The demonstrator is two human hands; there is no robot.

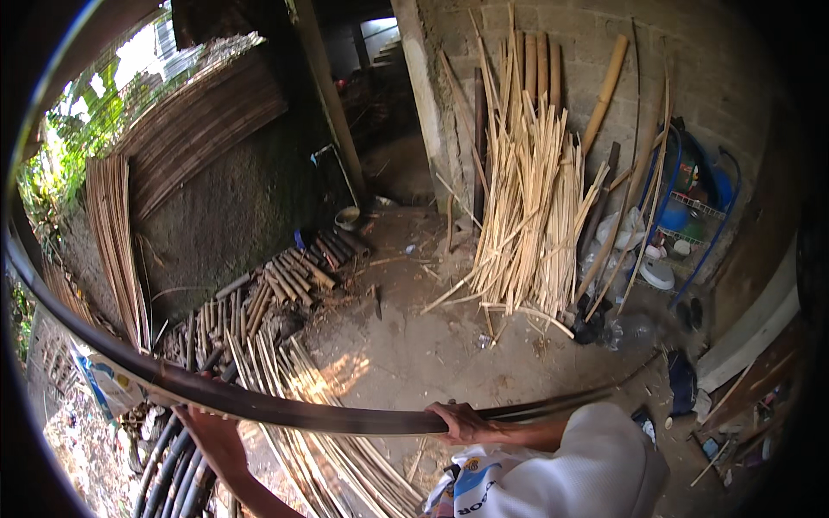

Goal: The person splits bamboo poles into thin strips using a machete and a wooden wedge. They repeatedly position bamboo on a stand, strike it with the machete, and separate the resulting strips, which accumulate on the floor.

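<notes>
A long dark piece of split bamboo (302,413) with a pale lower edge crosses in front of me, curving from the upper left to the right. Toward its left part, my left hand (211,436) is closed around it from below. My right hand (462,423) grips it near the middle of the view, its fingers wrapped over the top. Beyond that hand the bamboo runs on to the right, blurred. Below it lie thin pale bamboo strips (324,462) on the ground, partly hidden by the piece I hold.
A thick bundle of pale bamboo strips (535,198) leans on the block wall (717,78). Short cut bamboo pieces (289,281) are piled at the left. Dark poles (177,475) lie at lower left. A blue-framed rack (691,207) stands at right, near a post (427,104).
</notes>
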